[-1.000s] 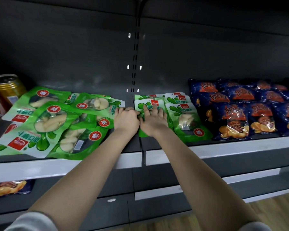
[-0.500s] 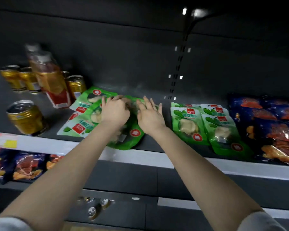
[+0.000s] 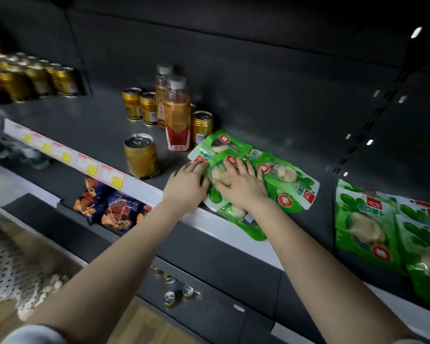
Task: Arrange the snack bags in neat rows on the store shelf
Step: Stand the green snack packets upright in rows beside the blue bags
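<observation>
Several green snack bags [image 3: 290, 180] in loose overlapping pile at shelf [image 3: 97, 130] front, one overhanging lip. Left hand [image 3: 186, 184] flat, fingers straight against pile's left edge. Right hand [image 3: 243, 187] spread flat on top bag, gripping nothing. Side-by-side green bags [image 3: 365, 227] lie apart at right. Gold can [image 3: 140, 156], bottle [image 3: 178, 115] stand just left of pile.
</observation>
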